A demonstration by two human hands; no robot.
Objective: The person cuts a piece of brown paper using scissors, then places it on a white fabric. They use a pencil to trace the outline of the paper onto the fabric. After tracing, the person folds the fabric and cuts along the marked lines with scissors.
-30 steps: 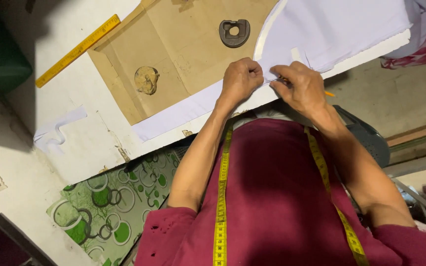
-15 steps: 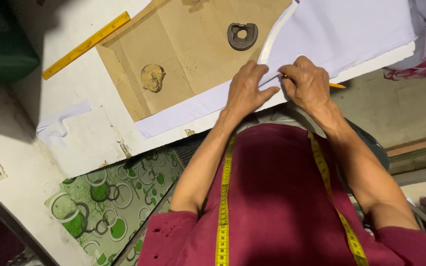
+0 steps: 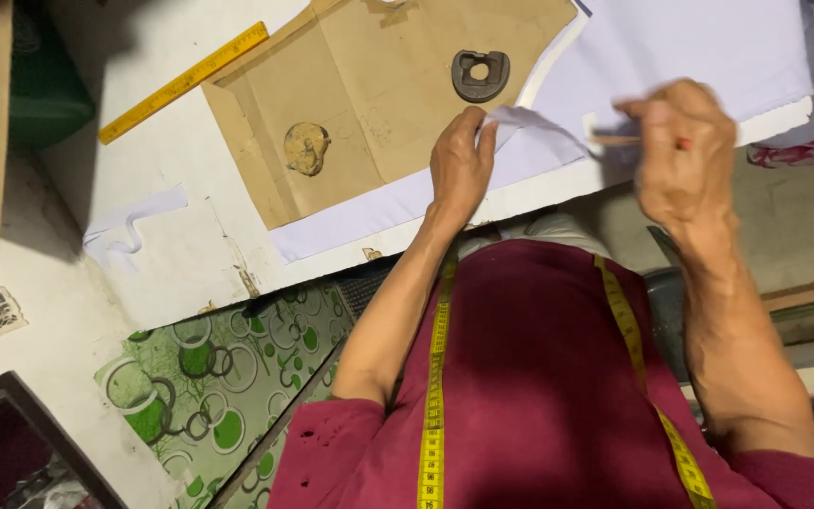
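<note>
L hand (image 3: 461,168) flat on smooth pale cloth (image 3: 699,47).

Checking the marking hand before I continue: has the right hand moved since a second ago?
Yes. The right hand has lifted off the pale fabric and swung away from the dark metal weight.

White table (image 3: 181,160) bears brown paper pattern (image 3: 379,104), lilac cloth (image 3: 690,47), yellow ruler (image 3: 181,83).
</note>
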